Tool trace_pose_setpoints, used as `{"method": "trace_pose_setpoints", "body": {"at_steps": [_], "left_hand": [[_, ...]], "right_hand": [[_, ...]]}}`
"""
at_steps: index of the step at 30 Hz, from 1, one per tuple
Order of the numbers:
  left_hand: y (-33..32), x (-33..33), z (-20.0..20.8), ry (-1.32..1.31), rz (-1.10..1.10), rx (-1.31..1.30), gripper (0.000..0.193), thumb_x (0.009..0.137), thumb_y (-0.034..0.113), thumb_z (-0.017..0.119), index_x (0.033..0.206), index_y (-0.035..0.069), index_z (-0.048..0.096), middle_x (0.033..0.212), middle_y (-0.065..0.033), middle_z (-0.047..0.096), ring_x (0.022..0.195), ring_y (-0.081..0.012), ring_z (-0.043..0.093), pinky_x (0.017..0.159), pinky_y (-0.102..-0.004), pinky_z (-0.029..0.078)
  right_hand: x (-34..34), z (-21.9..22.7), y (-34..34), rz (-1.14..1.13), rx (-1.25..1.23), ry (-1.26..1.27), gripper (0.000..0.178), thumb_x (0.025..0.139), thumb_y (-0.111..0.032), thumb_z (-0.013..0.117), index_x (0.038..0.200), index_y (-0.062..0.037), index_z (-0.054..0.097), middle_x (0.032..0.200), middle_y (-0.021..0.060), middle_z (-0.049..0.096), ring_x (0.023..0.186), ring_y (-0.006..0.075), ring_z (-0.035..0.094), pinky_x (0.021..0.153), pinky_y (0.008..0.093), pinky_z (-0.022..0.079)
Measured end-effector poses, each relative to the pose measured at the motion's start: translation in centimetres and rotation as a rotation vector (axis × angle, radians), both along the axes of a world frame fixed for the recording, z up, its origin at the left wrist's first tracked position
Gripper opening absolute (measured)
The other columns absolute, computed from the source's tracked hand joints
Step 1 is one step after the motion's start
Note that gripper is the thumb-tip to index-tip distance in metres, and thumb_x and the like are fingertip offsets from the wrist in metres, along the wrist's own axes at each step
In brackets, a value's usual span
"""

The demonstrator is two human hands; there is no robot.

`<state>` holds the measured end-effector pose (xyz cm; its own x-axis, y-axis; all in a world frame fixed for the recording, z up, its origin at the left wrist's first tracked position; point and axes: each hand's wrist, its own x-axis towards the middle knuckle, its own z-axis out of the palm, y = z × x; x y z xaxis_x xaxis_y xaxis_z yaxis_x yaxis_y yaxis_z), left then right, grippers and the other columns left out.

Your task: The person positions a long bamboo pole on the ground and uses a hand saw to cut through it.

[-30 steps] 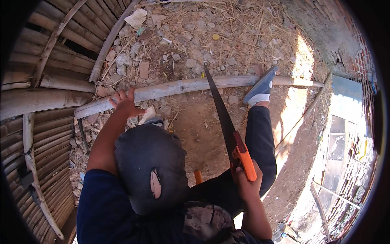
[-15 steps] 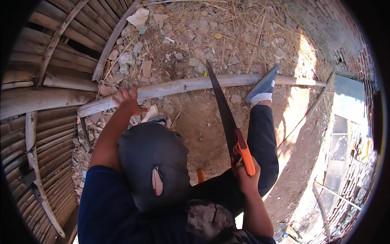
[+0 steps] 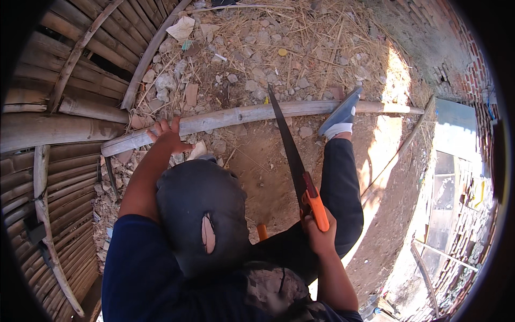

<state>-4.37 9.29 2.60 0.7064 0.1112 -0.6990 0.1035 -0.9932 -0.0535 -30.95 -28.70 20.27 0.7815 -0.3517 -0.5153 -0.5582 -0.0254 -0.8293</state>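
Observation:
A long pale bamboo pole (image 3: pixel 236 115) lies across the ground in front of me, left to right. My left hand (image 3: pixel 169 140) rests on it near its left end, fingers spread over the top and thumb apart. My right hand (image 3: pixel 322 236) is closed around the orange handle of a handsaw (image 3: pixel 292 153). The saw's dark, tapering blade slants up and to the left, crossing over the pole near its middle. Whether the teeth touch the bamboo I cannot tell. My right foot in a grey-blue shoe (image 3: pixel 342 112) is at the pole's right part.
My bent left knee (image 3: pixel 204 209), in torn dark trousers, sits between my arms. A bamboo slat wall (image 3: pixel 64 198) stands on the left. Stones and straw (image 3: pixel 252 48) cover the ground beyond the pole. A brick wall (image 3: pixel 472 59) rises at right. An orange object (image 3: pixel 262 232) shows beside my leg.
The whole view has shifted slightly. My hands, the handsaw and the bamboo pole keep about the same places relative to one another.

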Motion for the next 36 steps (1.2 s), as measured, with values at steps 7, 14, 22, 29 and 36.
{"method": "trace_pose_setpoints", "body": {"at_steps": [7,14,22,29,36], "left_hand": [[0.0,-0.4,-1.6,-0.019,-0.001,-0.002,0.133,0.068,0.070,0.084,0.168,0.027,0.007,0.171,-0.0254,0.007,0.158,-0.0486,0.000,0.118,-0.0757,-0.001],[0.5,0.1,-0.2,-0.023,0.006,-0.011,0.132,0.069,0.071,0.084,0.168,0.028,0.008,0.170,-0.0258,0.009,0.158,-0.0486,0.000,0.118,-0.0757,0.000],[0.3,-0.5,-0.7,-0.025,0.006,0.053,0.132,0.069,0.072,0.083,0.168,0.028,0.007,0.170,-0.0255,0.007,0.158,-0.0485,0.000,0.119,-0.0755,0.003],[0.0,-0.3,-1.2,0.015,0.003,0.005,0.134,0.068,0.074,0.082,0.168,0.028,0.006,0.171,-0.0254,0.005,0.158,-0.0483,-0.001,0.119,-0.0752,0.001],[0.1,0.0,-0.6,0.024,0.002,0.019,0.135,0.069,0.074,0.082,0.168,0.028,0.002,0.172,-0.0264,0.004,0.159,-0.0474,-0.004,0.119,-0.0752,-0.001]], "right_hand": [[8.7,-6.0,-0.1,0.118,-0.140,0.014,0.015,0.092,-0.010,0.063,0.102,0.0011,0.065,0.080,0.0009,0.062,0.072,0.0102,0.059,0.067,0.0292,0.049],[6.6,-6.2,-0.1,-0.038,0.087,-0.052,0.014,0.093,-0.009,0.062,0.101,0.0016,0.065,0.074,-0.0015,0.058,0.063,0.0070,0.055,0.059,0.0269,0.046],[3.6,1.3,-0.7,0.028,0.005,0.085,0.015,0.093,-0.008,0.061,0.104,0.0019,0.065,0.073,0.0014,0.059,0.061,0.0074,0.055,0.061,0.0267,0.048],[9.3,-7.7,0.9,0.206,-0.239,-0.010,0.015,0.092,-0.010,0.064,0.103,-0.0002,0.064,0.083,0.0039,0.061,0.079,0.0135,0.060,0.073,0.0334,0.050],[-1.6,-0.2,0.2,0.070,-0.105,0.058,0.025,0.091,-0.005,0.064,0.115,0.0022,0.066,0.092,0.0014,0.065,0.081,0.0094,0.060,0.076,0.0277,0.050]]}}
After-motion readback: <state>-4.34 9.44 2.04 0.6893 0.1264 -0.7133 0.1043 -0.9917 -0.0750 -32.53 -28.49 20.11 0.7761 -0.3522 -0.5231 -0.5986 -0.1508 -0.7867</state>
